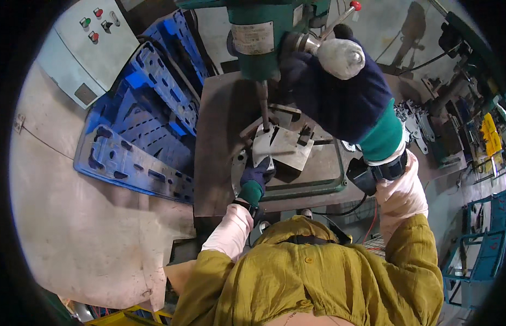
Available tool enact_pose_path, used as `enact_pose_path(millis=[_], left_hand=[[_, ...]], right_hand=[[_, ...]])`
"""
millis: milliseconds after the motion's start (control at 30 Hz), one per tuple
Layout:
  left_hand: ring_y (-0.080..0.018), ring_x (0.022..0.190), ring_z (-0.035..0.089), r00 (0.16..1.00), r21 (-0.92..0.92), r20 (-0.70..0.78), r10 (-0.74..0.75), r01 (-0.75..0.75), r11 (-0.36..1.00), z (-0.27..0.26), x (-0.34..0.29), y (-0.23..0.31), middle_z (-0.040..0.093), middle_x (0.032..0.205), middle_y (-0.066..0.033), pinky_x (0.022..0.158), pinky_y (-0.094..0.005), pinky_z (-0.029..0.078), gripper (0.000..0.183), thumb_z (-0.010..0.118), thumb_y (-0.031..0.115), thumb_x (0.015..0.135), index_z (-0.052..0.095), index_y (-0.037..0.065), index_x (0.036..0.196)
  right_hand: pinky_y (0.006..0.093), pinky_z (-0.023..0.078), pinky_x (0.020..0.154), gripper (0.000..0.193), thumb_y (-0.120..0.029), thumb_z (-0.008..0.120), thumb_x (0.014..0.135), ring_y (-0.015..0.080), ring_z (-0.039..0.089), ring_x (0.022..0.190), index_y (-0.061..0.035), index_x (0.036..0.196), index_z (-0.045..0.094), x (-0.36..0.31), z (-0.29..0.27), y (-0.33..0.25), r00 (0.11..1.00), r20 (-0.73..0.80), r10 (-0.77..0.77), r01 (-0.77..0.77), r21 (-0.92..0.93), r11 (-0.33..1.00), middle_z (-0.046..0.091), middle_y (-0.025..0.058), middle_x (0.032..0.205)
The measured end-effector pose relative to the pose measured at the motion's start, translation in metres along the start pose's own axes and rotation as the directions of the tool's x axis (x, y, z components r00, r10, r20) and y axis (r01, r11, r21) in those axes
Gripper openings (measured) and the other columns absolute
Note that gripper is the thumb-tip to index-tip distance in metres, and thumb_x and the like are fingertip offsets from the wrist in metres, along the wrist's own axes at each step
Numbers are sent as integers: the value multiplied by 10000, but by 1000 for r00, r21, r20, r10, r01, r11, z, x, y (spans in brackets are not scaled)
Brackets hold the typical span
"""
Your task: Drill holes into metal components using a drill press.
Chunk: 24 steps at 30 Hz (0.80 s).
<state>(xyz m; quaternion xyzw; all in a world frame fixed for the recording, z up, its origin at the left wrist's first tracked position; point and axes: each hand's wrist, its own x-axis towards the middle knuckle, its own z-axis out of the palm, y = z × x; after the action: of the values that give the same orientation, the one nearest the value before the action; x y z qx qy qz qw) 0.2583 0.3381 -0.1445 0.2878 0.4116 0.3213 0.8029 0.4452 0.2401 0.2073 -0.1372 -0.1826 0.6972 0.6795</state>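
Note:
My left hand, in a dark blue glove with a green cuff, is closed on the near end of a pale metal bracket. That bracket lies against a metal fixture block on the base of a green drill press. The drill bit comes down at the bracket's far end; whether it touches the metal or sits in a hole, I cannot tell. My right hand, in the same kind of glove, is raised and wrapped round the press's feed handle, whose end is covered in white wrapping. Most of its fingers are hidden.
A red-knobbed lever sticks out from the press hub. Blue plastic pallets and a grey control box with buttons stand left of the worktable. Several loose metal parts lie on the right; a blue rack stands beyond.

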Motion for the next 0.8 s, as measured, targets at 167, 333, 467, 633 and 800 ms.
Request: enact_pose_path(millis=[167,333,467,633,800], left_hand=[[-205,817,681,997,86,-72,16,-10,996,-8,16,-5,680,1005,-73,678,-331,599,367,797,309,820,658,100,1088],[-195,809,679,999,122,-41,-36,41,992,2,6,8,683,1006,-76,681,-312,595,338,785,314,830,679,78,1049],[-197,783,683,998,90,38,-50,47,995,-11,10,10,679,1013,-86,651,-301,587,449,790,322,822,627,80,1163],[-185,847,676,997,140,29,-75,70,988,0,-3,21,677,1055,-90,702,-301,589,333,741,300,869,679,68,1099],[-189,841,675,999,178,1,-38,38,983,0,-5,21,666,1073,-85,706,-308,582,420,741,315,865,622,77,1190]], right_hand=[[338,584,831,555,-386,582,960,240,662,959,27,1322,496,7,10,-5,991,16,132,-133,59,989,678,135,1074],[314,590,755,498,-336,604,948,225,685,870,14,1296,530,9,-4,-9,995,18,96,-97,66,993,700,95,986],[373,570,886,346,-218,587,950,227,682,948,-28,1239,598,-4,-23,25,999,41,9,-7,-37,999,686,132,1088],[360,548,818,311,-159,517,981,210,655,860,44,1211,568,-17,-53,52,978,-89,-186,92,-620,779,633,122,1051],[320,524,746,200,-101,544,933,201,652,799,41,1041,636,-7,-85,45,907,370,-203,386,-921,46,643,122,934]])
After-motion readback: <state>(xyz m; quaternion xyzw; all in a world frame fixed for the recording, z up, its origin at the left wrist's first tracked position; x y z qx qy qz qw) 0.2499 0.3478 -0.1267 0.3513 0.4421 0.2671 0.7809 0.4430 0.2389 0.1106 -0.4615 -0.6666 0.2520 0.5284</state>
